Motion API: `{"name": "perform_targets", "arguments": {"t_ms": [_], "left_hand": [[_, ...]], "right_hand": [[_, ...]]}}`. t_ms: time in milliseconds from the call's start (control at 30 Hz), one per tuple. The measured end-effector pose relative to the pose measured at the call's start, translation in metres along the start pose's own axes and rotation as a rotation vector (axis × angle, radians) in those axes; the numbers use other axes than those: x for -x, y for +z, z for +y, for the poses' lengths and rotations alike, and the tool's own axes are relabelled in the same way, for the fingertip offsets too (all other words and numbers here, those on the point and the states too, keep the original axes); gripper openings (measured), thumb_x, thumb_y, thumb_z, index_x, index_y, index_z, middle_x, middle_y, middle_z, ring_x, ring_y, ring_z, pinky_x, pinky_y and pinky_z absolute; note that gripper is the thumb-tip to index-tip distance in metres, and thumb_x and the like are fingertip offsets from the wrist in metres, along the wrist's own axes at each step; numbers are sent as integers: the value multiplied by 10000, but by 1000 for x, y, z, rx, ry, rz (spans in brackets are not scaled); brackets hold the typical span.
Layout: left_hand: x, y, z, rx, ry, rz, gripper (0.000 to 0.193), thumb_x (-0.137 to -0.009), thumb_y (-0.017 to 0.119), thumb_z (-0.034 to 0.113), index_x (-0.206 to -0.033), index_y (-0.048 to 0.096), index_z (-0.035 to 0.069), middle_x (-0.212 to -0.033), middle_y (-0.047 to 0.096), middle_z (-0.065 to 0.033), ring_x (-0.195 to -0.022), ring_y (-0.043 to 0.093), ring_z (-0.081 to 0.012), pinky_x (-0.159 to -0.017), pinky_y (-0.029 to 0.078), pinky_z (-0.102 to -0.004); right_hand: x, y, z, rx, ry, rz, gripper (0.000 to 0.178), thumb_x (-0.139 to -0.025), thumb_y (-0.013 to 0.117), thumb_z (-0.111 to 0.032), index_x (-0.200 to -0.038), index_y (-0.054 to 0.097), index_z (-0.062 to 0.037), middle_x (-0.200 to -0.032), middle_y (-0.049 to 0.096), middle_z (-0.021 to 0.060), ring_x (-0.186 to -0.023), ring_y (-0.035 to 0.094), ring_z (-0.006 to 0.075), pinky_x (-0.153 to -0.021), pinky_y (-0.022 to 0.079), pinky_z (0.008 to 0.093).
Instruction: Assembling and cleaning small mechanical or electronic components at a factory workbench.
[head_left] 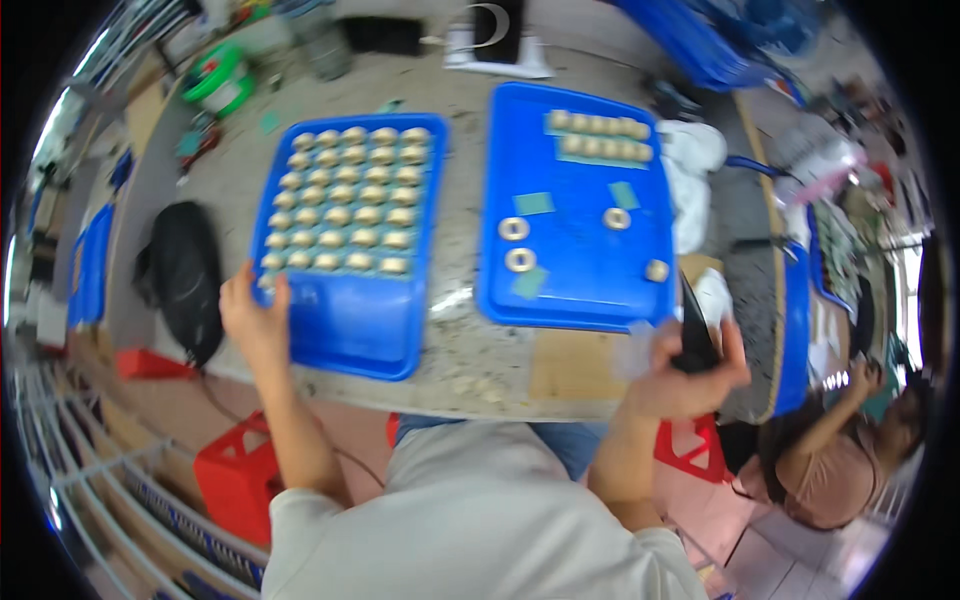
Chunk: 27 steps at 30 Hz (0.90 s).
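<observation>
Two blue trays lie side by side on the worktop. The left tray (350,330) carries rows of small cream pieces (337,215) on green backing. At its near left edge, my left hand (258,315) has thumb and fingers closed around a small cream piece (268,282) at the row's end. My right hand (695,375), blurred, grips a dark elongated tool (697,335) beside the near right corner of the right tray (570,300); its exact kind is unclear. On that tray lie loose cream rings (513,229), green squares (533,204) and two short rows of cream pieces (600,125).
A black bag-like object (187,280) rests at the worktop's left. A green tub (218,80) stands at the far left. White cloth (690,170) lies right of the right tray. Red stools (235,470) stand below. Another person (835,455) sits at the right.
</observation>
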<state>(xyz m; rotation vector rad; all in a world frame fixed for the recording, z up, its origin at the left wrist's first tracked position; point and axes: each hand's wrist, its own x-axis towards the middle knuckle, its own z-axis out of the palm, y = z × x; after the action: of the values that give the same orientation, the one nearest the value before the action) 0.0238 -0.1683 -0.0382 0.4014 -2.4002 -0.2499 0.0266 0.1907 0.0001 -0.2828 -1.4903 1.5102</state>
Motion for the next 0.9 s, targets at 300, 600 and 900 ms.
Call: {"name": "perform_targets", "arguments": {"t_ms": [300, 600, 900], "left_hand": [[-37, 35, 196, 434, 807, -413, 252, -609, 625, 125, -834, 551, 39, -815, 517, -110, -811, 492, -275, -696, 409, -359], [-61, 145, 303, 303, 838, -619, 354, -647, 634, 170, -972, 533, 74, -901, 483, -139, -824, 506, -289, -706, 439, -361], [-67, 136, 328, 453, 817, -556, 274, -614, 654, 111, -874, 583, 65, -802, 576, -59, -752, 519, -234, -640, 417, -311]], "right_hand": [[-94, -7, 76, -1329, 738, -300, 297, -882, 330, -285, -758, 472, -56, -468, 277, 6, -366, 203, 86, -334, 189, 224], [-93, 3, 79, -1342, 857, -90, 287, -867, 375, -285, -822, 510, -36, -506, 345, -13, -342, 253, 70, -319, 219, 210], [-95, -3, 81, -1371, 831, -170, 374, -854, 332, -340, -983, 544, -61, -604, 459, 40, -390, 289, 82, -346, 211, 205]]}}
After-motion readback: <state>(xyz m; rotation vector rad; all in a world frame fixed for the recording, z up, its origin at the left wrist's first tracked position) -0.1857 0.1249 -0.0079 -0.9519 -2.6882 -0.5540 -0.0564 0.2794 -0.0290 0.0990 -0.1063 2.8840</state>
